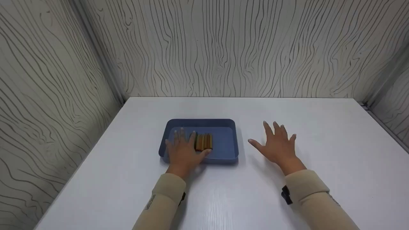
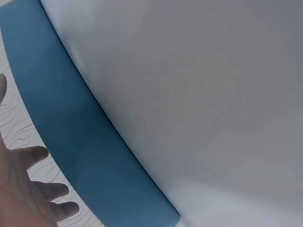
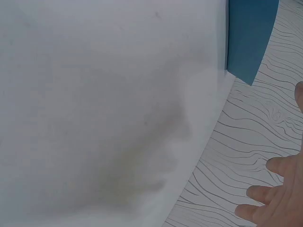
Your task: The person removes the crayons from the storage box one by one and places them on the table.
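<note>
A shallow blue tray (image 1: pixel 223 123) lies on the white table, and inside it a row of yellow and brown sticks (image 1: pixel 204 142) sits side by side, with a dark green one at the left end. Over the tray's left part spreads my left hand (image 1: pixel 183 155), fingers straight and apart, its thumb overlapping the near end of the sticks. The left wrist view has the tray's outer wall (image 2: pixel 85 123) beyond that hand's fingers. To the right of the tray, above the table, my right hand (image 1: pixel 278 147) is spread wide with nothing in it.
The white table (image 1: pixel 239 198) reaches back to a wall (image 1: pixel 223 48) with a wood-grain line pattern. A similar patterned panel (image 1: pixel 41 95) stands along the left side. The right hand casts a soft shadow on the table.
</note>
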Demonstrator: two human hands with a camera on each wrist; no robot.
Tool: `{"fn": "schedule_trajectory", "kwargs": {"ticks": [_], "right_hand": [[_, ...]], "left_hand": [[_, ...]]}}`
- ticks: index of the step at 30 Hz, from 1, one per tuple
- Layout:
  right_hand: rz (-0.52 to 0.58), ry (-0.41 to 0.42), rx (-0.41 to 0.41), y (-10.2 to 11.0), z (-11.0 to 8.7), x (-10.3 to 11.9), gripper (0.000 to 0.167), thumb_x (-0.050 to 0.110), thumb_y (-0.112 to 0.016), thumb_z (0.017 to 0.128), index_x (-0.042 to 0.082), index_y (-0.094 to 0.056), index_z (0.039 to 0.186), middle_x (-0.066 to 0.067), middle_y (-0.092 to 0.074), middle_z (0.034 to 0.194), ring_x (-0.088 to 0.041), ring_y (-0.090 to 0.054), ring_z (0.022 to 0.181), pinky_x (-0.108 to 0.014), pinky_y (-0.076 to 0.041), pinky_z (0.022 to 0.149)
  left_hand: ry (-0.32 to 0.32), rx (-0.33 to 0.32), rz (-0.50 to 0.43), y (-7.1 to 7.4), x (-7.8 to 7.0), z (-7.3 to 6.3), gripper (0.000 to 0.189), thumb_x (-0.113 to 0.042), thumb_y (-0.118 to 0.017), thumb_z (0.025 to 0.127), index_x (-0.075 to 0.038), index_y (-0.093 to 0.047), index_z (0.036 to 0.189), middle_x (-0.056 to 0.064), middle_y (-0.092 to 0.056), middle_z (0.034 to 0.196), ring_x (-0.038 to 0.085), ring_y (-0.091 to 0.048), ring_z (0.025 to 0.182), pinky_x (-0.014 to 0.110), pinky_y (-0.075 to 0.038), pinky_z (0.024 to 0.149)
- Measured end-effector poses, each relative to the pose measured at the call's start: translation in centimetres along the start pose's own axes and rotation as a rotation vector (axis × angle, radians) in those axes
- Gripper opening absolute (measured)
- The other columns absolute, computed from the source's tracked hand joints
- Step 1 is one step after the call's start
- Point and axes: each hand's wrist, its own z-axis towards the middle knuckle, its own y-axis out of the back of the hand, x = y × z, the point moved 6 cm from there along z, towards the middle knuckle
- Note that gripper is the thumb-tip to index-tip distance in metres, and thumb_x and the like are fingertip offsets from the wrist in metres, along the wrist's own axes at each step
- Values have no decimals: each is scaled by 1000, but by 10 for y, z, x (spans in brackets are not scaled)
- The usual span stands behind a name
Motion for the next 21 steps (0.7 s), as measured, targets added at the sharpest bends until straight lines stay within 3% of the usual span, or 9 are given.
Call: {"fn": "schedule_trajectory", "kwargs": {"ticks": [21], "right_hand": [[0,63,16,-24,16,38,89,63,-49,89,0,-28,148,-29,-28,147,-48,-20,135,-68,-11,102]], "left_hand": [[-20,-33,26,6,18,8,89,-74,-47,82,-12,-41,145,19,-26,152,37,-17,140,61,-13,107]]}}
